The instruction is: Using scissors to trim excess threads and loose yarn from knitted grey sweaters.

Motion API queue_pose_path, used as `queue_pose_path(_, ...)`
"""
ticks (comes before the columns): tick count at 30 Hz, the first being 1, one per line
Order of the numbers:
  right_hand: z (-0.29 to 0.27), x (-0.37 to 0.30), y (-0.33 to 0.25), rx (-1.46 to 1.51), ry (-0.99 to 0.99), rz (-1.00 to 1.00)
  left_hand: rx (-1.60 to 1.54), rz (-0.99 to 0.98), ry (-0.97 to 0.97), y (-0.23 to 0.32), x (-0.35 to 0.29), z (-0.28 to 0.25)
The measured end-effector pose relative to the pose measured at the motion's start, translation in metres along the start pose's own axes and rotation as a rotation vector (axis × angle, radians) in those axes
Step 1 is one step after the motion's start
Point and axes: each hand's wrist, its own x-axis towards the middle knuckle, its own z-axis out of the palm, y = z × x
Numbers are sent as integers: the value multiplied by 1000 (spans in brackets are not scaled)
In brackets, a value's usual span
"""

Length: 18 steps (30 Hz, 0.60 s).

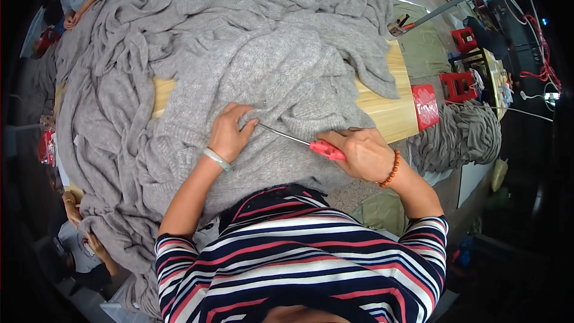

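Grey knitted fabric (263, 66) lies in a thick, rumpled heap in front of me. My left hand (229, 131) is closed on a fold of it, thumb and forefinger pinched together. In my right hand (366, 152) is a red-handled tool (327, 150) with a long, thin metal shaft. The shaft slants up and left across the fabric, and its end reaches the left fingertips. What shape that end has is hidden by the fingers and cloth. A small dark mark (265, 102) shows on the knit just above the left hand.
The heap lies on a light wooden table (388, 116). A red plastic-wrapped item (425, 106) sits at its right edge. Red stools (458, 87) and bundled grey knits (457, 137) are farther right. People's hands (70, 22) appear at upper left, with another person (84, 245) at lower left.
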Motion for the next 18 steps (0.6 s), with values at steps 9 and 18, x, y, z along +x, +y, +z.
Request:
queue_pose_path(9,-18,-14,-9,-55,-196,80,-33,13,29,5,-25,3)
queue_pose_path(18,-11,-16,-10,8,-37,86,-530,-298,-15,1,10,18)
